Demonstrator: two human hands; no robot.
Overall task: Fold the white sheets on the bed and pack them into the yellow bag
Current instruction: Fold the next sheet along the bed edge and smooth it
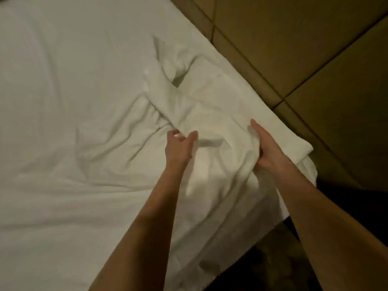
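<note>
A crumpled white sheet [201, 110] lies bunched near the right corner of the bed [63, 101], which is itself covered in white cloth. My left hand [178, 147] pinches a fold of the sheet between thumb and fingers. My right hand [266, 143] grips the sheet's right side, thumb on top and fingers tucked under the cloth, close to the mattress edge. The yellow bag is not in view.
The mattress edge runs diagonally from top centre to lower right. Beyond it lies a brown tiled floor [304, 49] with dark grout lines. A dark shadowed floor area [346, 206] sits below the bed corner at the lower right.
</note>
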